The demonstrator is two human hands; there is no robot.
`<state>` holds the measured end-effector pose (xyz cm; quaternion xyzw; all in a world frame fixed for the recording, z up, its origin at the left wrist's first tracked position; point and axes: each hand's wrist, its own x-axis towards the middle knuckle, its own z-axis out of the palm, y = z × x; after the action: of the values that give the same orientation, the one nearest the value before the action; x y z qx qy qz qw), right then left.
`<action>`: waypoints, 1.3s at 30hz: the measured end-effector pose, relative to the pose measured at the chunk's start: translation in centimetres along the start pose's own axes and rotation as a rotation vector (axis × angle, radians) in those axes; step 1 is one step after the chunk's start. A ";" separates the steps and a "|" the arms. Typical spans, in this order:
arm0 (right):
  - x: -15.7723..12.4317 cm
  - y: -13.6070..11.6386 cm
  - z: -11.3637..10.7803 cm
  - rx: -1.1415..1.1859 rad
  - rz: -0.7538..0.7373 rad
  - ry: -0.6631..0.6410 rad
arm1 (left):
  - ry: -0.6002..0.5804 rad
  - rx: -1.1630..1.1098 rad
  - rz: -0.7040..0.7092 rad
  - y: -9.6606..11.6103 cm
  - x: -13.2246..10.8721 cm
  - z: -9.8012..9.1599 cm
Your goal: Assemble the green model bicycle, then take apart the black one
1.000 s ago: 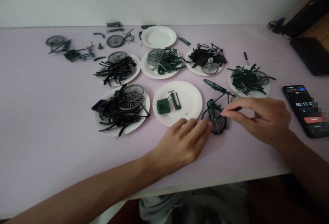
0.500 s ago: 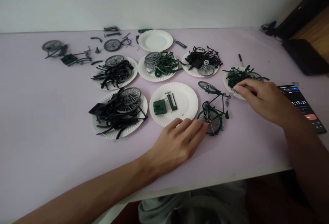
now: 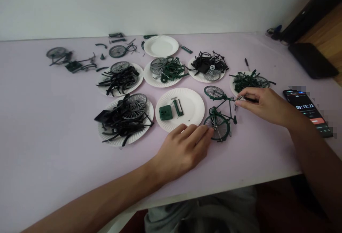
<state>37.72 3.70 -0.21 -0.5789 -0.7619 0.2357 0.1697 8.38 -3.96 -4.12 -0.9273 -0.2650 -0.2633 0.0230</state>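
Observation:
A small green model bicycle (image 3: 220,110) lies on its side on the table, with one spoked wheel near my left hand and the other farther back. My left hand (image 3: 185,149) is closed, its thumb and fingertips at the edge of the near wheel (image 3: 217,127). At the bicycle's front end, my right hand (image 3: 263,103) pinches the thin handlebar (image 3: 241,98); a dark piece shows under its fingers. Left of the bicycle, a white paper plate (image 3: 193,99) bears a green square piece (image 3: 166,112) and a small green pump-like part (image 3: 177,107).
Several plates hold piles of black and green bicycle parts, including a heaped plate (image 3: 107,140) at left. Loose parts and a partly built bicycle (image 3: 72,60) lie at back left. A phone (image 3: 307,110) showing a timer lies right; a small screwdriver (image 3: 247,62) lies behind.
My right hand has shifted slightly left and closer to the bicycle's front end, fingers now lower around the handlebar. My left hand stays at the near wheel. The view has tilted slightly.

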 end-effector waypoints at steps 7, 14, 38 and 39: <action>-0.2 -0.3 -0.5 0.051 0.019 -0.021 | 0.138 0.236 -0.011 -3.5 0.0 -2.6; -0.5 0.2 -1.4 0.091 -0.049 -0.058 | 0.094 0.278 -0.104 -7.7 -0.8 -4.7; 0.1 -0.8 3.3 0.139 -0.210 -0.066 | -0.270 0.128 0.022 -4.9 -0.5 -3.1; 0.1 -0.9 3.4 0.149 -0.186 -0.069 | -0.263 0.150 0.011 -4.9 -0.4 -3.1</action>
<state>35.17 3.03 -2.55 -0.4831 -0.7980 0.2948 0.2073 4.15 -0.56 -2.17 -0.9510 -0.2795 -0.1186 0.0589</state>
